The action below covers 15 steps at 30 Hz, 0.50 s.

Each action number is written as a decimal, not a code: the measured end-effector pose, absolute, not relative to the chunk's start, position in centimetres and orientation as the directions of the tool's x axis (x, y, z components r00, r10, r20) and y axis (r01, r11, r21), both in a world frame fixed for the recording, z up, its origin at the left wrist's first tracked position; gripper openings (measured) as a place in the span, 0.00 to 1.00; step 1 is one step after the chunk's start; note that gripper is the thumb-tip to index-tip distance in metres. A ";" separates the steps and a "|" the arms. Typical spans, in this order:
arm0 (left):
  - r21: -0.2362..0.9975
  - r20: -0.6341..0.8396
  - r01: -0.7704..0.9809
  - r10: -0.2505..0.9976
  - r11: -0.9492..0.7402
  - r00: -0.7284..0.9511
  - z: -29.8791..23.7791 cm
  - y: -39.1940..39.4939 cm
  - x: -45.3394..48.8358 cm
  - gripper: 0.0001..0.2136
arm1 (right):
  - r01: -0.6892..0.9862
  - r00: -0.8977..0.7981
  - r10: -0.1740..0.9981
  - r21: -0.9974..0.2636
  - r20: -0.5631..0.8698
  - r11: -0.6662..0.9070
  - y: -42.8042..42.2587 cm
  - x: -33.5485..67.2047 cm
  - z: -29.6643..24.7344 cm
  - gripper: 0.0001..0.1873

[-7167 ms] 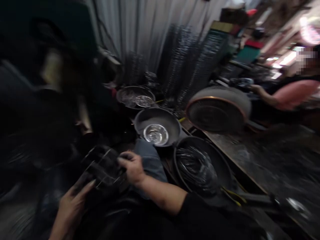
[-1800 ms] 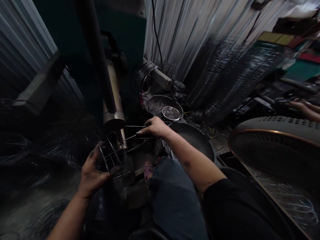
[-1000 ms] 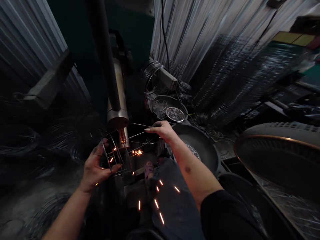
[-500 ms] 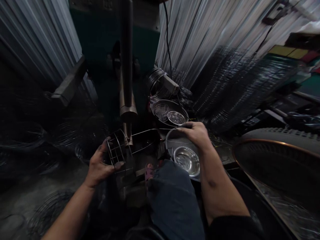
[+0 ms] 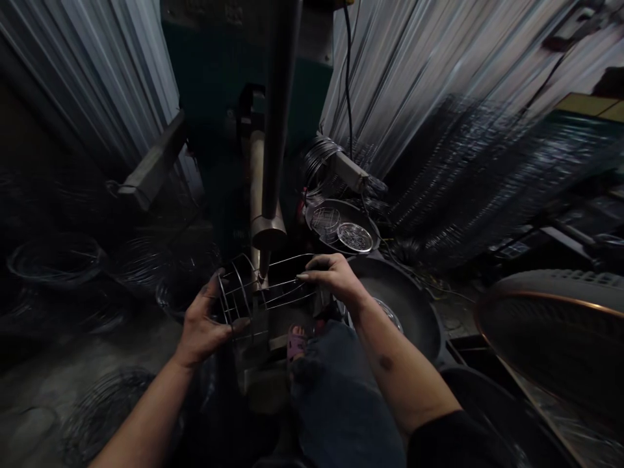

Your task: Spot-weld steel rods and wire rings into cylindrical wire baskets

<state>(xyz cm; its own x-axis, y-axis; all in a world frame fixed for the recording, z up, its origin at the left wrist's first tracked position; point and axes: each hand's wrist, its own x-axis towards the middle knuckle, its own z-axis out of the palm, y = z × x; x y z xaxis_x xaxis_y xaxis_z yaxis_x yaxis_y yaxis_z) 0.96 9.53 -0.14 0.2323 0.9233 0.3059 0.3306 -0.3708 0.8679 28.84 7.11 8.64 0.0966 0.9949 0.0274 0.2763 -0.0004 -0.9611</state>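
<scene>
A small wire cage frame [image 5: 266, 294] lies on its side under the copper electrode [image 5: 266, 235] of a spot-welding machine. My left hand [image 5: 205, 320] grips the cage's round end, thumb and fingers curled round the rings. My right hand [image 5: 330, 275] pinches the long wires at the cage's other end, fingers closed. Just under the cage the electrode's tip meets the wires near the left end. My knee in jeans [image 5: 336, 383] and my sandalled foot [image 5: 296, 341] are below.
A dark pan [image 5: 414, 309] with a steel bowl sits right of my right hand. Behind it a tray [image 5: 361, 224] holds round wire pieces. Stacks of wire racks [image 5: 478, 169] fill the right. A large round fan guard [image 5: 550, 325] lies at far right. Wire coils lie left.
My right hand came back from the pan's rim to the cage's wires. The view shifted left, and the sparks seen a second ago are gone.
</scene>
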 end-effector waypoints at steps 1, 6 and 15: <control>0.865 0.307 0.339 0.924 -0.371 0.227 -0.1 9.6 0.9 0.47 | 0.281 0.090 0.996 -0.960 0.026 -0.001 7.2 28.9 8.7 0.16; 0.859 0.328 0.339 0.921 -0.384 0.211 -0.3 10.0 0.9 0.47 | 0.300 0.070 0.997 -0.954 0.022 0.000 7.8 29.1 8.8 0.16; 0.926 0.230 0.255 0.953 -0.277 0.198 0.2 10.3 1.4 0.48 | 0.325 0.081 0.991 -0.943 0.107 0.075 8.8 29.2 8.8 0.19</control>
